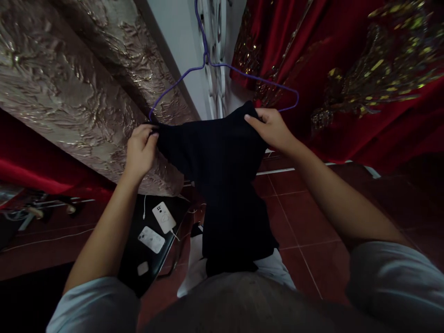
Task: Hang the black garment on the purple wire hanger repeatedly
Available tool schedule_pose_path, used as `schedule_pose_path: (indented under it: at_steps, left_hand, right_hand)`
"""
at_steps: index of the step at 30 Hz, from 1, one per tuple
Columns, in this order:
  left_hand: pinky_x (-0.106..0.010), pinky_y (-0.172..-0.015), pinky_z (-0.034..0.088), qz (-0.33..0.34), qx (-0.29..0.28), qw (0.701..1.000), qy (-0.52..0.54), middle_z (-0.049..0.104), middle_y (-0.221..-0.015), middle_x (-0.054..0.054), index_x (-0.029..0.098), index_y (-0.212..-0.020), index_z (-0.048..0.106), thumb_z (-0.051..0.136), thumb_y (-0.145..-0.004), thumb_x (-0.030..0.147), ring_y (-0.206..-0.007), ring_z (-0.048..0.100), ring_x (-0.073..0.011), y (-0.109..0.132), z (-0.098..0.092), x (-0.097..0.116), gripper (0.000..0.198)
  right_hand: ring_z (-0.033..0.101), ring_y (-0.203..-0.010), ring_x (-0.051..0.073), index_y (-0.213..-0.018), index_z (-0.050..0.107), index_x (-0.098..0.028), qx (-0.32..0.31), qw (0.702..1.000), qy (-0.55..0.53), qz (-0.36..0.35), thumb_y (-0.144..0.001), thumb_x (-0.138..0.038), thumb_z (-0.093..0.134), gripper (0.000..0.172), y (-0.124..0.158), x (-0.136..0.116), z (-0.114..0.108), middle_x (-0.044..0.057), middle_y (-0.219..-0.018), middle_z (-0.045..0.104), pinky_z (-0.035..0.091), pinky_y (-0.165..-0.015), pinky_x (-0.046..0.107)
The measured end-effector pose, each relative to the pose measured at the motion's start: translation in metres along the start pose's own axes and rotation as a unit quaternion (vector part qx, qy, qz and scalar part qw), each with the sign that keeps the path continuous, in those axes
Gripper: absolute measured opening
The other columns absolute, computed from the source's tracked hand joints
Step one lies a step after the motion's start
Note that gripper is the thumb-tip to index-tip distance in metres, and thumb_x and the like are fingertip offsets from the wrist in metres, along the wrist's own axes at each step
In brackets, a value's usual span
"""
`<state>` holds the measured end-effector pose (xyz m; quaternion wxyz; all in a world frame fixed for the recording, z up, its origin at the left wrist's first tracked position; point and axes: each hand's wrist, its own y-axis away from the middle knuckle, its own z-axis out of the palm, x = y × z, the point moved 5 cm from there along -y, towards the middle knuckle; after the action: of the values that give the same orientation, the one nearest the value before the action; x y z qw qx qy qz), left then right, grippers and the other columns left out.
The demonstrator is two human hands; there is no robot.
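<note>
- Pinching the upper left corner of a dark garment (225,171), the left hand (140,143) has thumb and fingers pressed together on the cloth.
- The right hand (272,129) grips the opposite upper corner, thumb in front and fingers behind; the garment is stretched between both hands and hangs down before the person's body.
- Just above is a purple hanger (206,54). Its left end meets the garment beside the left hand; its right end stands clear of the cloth. The garment and right hand hide much of its lower bar, so whether that runs inside the cloth cannot be told.
- Behind the hanger rises a white metal frame (215,74) against a pale wall.
- Pale embossed fabric (86,83) crowds close behind the left hand; red fabric (287,27) with gold sequins (391,51) hangs beyond the right.
- Below the left forearm, a black table (133,252) bears a pale phone (164,217) with a white cable at its lower end, a marbled phone (151,239) and a small white case (142,268).
- A mark on the pale phone's back is too dim to read.
- Red floor tiles (312,259) show to the garment's right.
</note>
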<state>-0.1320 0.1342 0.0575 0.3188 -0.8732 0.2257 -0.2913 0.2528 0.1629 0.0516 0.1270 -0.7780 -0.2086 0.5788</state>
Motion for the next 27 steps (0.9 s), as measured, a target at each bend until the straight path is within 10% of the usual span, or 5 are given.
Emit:
schedule_pose_path:
  at_steps: [8,15,21,27]
  left_hand:
    - [-0.031,-0.062,0.039,-0.064,-0.106,0.992,0.014,0.050,-0.053,0.003,0.022,-0.063,0.052,0.062,-0.091,0.054,-0.060,0.047,-0.0157,-0.027,0.018,-0.007,0.044]
    - [-0.034,-0.063,0.036,-0.006,0.013,1.000,-0.023,0.030,-0.052,0.001,0.021,-0.055,0.030,0.054,-0.093,0.041,-0.055,0.036,-0.0138,-0.009,0.002,0.037,0.050]
    - [-0.037,-0.064,0.034,-0.035,-0.225,0.968,-0.106,0.042,-0.053,-0.003,0.022,-0.056,0.035,0.047,-0.096,0.046,-0.054,0.042,-0.0191,0.028,0.032,0.019,0.049]
    - [-0.037,-0.087,0.046,-0.019,-0.057,0.977,-0.203,0.057,-0.094,-0.008,0.019,-0.092,0.053,0.032,-0.106,0.040,-0.093,0.055,-0.0237,0.001,-0.005,0.013,0.033]
  right_hand:
    - [0.059,-0.075,0.018,-0.080,0.071,-0.020,-0.003,0.998,0.050,-0.030,-0.088,-0.045,0.072,0.026,0.013,-0.020,-0.021,0.003,-0.076,0.066,0.050,-0.070,0.032]
    - [0.053,-0.069,0.016,-0.073,0.067,-0.020,0.073,0.994,0.073,-0.024,-0.086,-0.030,0.069,0.017,0.014,-0.012,-0.034,0.001,-0.066,0.056,0.049,-0.069,0.032]
    - [0.044,-0.063,0.013,-0.064,0.057,-0.018,0.088,0.995,0.042,0.004,-0.083,-0.022,0.068,0.023,0.013,-0.006,-0.027,-0.001,-0.061,0.044,0.041,-0.061,0.029]
    - [0.049,-0.069,0.015,-0.069,0.058,-0.018,0.022,0.997,0.072,0.004,-0.087,-0.035,0.067,0.026,0.012,-0.014,-0.016,0.001,-0.067,0.048,0.043,-0.063,0.030]
